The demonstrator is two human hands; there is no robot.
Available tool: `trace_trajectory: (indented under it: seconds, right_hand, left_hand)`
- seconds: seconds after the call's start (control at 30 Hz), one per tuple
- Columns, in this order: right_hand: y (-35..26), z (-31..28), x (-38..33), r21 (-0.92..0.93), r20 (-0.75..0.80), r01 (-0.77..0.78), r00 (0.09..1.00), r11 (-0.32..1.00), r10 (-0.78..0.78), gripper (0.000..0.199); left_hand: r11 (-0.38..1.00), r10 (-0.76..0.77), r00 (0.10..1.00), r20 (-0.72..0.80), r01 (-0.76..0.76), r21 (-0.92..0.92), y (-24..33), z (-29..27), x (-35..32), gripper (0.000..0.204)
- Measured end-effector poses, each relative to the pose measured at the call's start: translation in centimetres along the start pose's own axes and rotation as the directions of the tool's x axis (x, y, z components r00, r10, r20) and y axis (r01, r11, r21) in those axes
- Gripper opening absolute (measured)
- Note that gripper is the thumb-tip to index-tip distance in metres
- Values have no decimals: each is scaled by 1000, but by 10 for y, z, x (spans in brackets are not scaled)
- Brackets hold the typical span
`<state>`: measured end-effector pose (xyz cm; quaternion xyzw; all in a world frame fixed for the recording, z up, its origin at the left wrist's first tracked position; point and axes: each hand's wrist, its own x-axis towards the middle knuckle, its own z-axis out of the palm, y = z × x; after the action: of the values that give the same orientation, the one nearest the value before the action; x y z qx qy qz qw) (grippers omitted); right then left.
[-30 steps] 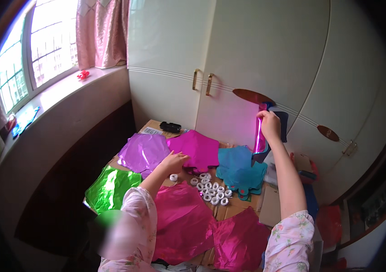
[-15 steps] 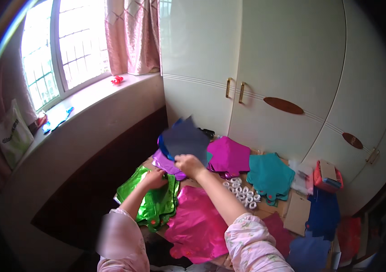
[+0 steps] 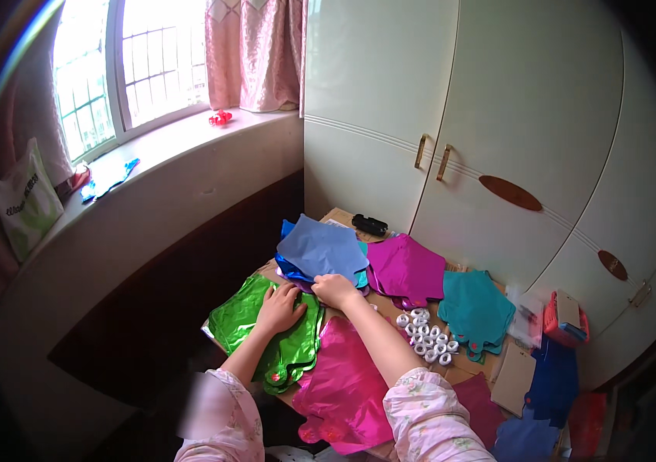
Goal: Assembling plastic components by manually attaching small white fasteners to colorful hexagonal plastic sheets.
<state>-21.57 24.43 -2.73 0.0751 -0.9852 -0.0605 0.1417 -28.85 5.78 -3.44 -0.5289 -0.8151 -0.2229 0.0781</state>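
My right hand (image 3: 334, 291) pinches the near edge of a flat blue-grey foil sheet (image 3: 322, 246), shaped like an uninflated balloon. This sheet lies over a pile at the far side of the table, where shiny blue foil (image 3: 289, 266) and some teal show from beneath. My left hand (image 3: 280, 309) rests open, fingers outstretched, on a stack of shiny green foil sheets (image 3: 235, 312). Nearer me and between my forearms spreads a shiny pink foil sheet (image 3: 347, 385).
To the right lie magenta foil sheets (image 3: 406, 269), a teal stack (image 3: 478, 308) and several small white rolls (image 3: 429, 339). Farther right are a brown card (image 3: 514, 379), a red basket (image 3: 580, 331) and dark blue sheets (image 3: 551, 377). A black object (image 3: 370, 225) sits near the white wardrobe (image 3: 528, 115).
The blue-grey sheet, raised and dark before, now lies flat on the far pile, with my right hand at its near edge. My left hand stays on the green stack. The view has shifted slightly.
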Motion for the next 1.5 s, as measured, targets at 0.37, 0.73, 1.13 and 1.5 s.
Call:
trace_trajectory:
  seconds: [0.37,0.73,1.13,1.5]
  right_hand:
    - [0,-16,-30,168,-36,-340,936,925,351,18]
    - [8,-20,-41,486,44,-469,856,738,515,23]
    - [6,-10,-42,706,91,-544,704,452,705,19]
    - [15,1,-40,717,93,-541,700,440,708,24]
  left_hand:
    - [1000,19,999,-31,-19,-11,-1,4,1,51]
    - [991,105,993,47,-100,-93,4,2,11,51]
    - [938,338,939,-62,-330,111,35,-20,20,42]
    - [995,25,959,282,-51,87,9,3,50,36]
